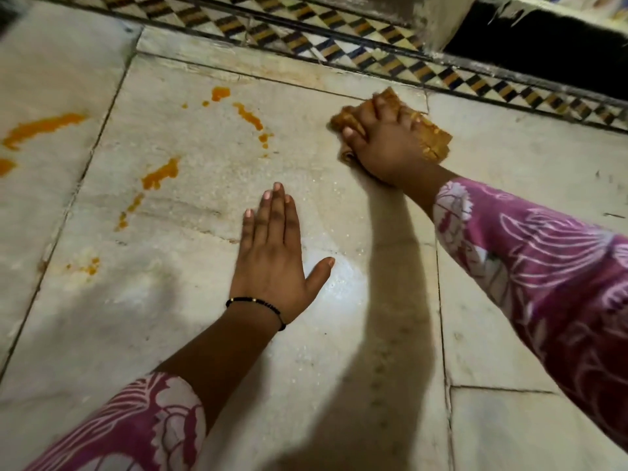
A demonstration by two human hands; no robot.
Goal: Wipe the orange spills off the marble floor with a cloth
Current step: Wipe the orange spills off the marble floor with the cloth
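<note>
My right hand presses an orange-stained cloth flat on the marble floor, near the patterned border. My left hand lies flat on the floor with fingers together and thumb out, holding nothing. Orange spills lie to the left of both hands: a curved streak, a blob, a smear, smaller drips, a faint patch and a long streak on the far-left slab.
A checkered mosaic border runs across the top. Behind it at the top right is a dark opening beside a worn pillar base. Slab joints cross the floor. Floral pink sleeves cover both forearms.
</note>
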